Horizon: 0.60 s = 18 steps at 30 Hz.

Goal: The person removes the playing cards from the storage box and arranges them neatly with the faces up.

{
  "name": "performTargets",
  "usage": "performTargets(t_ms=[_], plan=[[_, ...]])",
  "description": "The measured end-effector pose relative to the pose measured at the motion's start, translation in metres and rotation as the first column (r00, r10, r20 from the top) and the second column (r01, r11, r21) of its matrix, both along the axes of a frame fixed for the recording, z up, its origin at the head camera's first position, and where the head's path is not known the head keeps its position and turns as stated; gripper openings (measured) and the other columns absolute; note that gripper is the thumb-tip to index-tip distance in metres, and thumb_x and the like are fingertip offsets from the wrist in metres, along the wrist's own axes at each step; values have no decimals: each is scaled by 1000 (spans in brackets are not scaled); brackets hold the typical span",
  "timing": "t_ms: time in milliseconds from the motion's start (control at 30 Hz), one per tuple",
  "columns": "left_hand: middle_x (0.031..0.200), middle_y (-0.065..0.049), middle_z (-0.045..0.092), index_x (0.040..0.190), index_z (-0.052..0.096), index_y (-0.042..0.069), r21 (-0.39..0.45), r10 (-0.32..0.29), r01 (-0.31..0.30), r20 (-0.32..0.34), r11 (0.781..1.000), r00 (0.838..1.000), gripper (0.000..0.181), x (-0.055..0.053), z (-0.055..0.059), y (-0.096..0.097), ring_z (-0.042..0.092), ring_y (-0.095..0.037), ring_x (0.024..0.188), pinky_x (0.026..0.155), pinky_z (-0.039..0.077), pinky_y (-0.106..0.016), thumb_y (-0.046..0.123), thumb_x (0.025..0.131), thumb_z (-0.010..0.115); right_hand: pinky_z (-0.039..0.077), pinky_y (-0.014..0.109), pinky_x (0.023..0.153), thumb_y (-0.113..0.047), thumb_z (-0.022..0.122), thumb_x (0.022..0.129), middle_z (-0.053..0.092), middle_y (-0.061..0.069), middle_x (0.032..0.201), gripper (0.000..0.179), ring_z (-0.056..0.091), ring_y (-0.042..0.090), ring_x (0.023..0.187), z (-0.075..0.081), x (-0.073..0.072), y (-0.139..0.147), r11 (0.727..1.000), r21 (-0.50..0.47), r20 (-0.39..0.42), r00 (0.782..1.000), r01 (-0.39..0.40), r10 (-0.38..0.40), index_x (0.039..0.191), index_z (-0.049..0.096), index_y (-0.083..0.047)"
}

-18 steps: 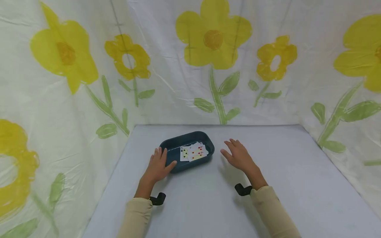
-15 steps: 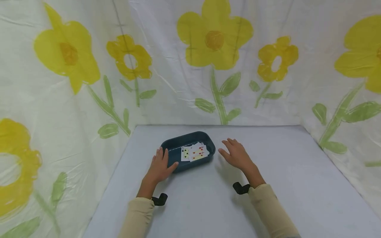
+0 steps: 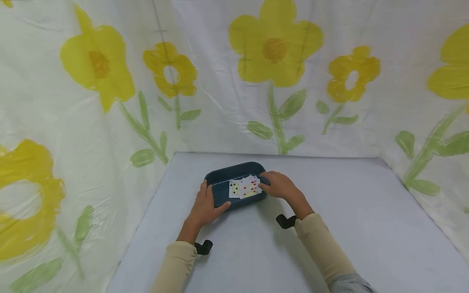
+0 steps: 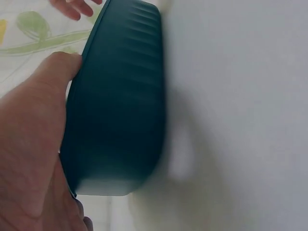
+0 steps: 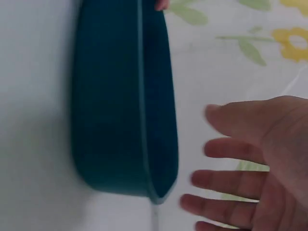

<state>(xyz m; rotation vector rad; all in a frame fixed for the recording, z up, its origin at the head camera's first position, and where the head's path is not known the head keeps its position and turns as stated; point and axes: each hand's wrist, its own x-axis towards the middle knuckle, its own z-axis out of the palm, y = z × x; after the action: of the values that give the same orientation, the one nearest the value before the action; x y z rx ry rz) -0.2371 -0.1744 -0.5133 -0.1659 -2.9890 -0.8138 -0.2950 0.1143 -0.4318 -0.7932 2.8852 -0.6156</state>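
Note:
A dark teal plastic tray (image 3: pixel 220 190) with raised sides sits toward the back of the table. Several playing cards (image 3: pixel 245 187) lie overlapped inside it, face up, with black and red marks. My left hand (image 3: pixel 206 205) grips the tray's left end, thumb on the near rim and fingers over the end; the left wrist view shows the thumb (image 4: pixel 65 67) against the rim. At the right end, my right hand (image 3: pixel 280 186) has its fingers at the rim beside the cards. In the right wrist view the fingers of this hand (image 5: pixel 260 168) are spread, close to the tray's end.
A pale table (image 3: pixel 234 252) carries the tray, with its back edge close behind. White sheeting (image 3: pixel 220 122) painted with yellow flowers hangs at the back and sides. A dark wrist camera (image 3: pixel 286 221) sticks out from each sleeve.
My right hand has moved left and reached the tray's right end. The left hand stays on the left end. The whole head view has shifted, so everything appears further right.

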Motion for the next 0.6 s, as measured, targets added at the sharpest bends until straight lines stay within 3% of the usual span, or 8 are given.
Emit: performTargets(t_ms=[300,433,500,600], plan=[[165,-22,-2,157,14,-4,25,15,-15,27,1000,1000,111,-2,1,1,8,-40,151,117,20,-54,68,88,61,53,43,83,-14,70,94,69,12,108,23,65,27,96,9,-41,-30,986,96,135,983,-134,121,113,71,0],[165,-21,-2,158,13,-3,34,15,-16,40,999,999,110,-1,1,0,7,-39,151,117,20,-54,67,88,61,54,41,79,-15,74,91,68,6,107,22,67,24,92,3,-56,-42,976,159,279,955,-148,99,109,75,-4],[166,-21,-2,158,13,-2,40,17,-19,41,999,999,110,1,2,0,8,-40,151,116,20,-54,66,88,62,54,44,82,-15,76,90,68,6,107,23,68,28,94,3,-60,-48,977,177,355,933,-122,52,110,75,-5],[165,-21,-2,158,12,-2,41,19,-21,42,999,999,109,2,2,0,9,-41,150,116,21,-54,66,88,62,54,47,85,-13,76,90,68,5,104,23,68,31,94,3,-67,-59,970,218,412,911,-104,5,111,74,-5]])
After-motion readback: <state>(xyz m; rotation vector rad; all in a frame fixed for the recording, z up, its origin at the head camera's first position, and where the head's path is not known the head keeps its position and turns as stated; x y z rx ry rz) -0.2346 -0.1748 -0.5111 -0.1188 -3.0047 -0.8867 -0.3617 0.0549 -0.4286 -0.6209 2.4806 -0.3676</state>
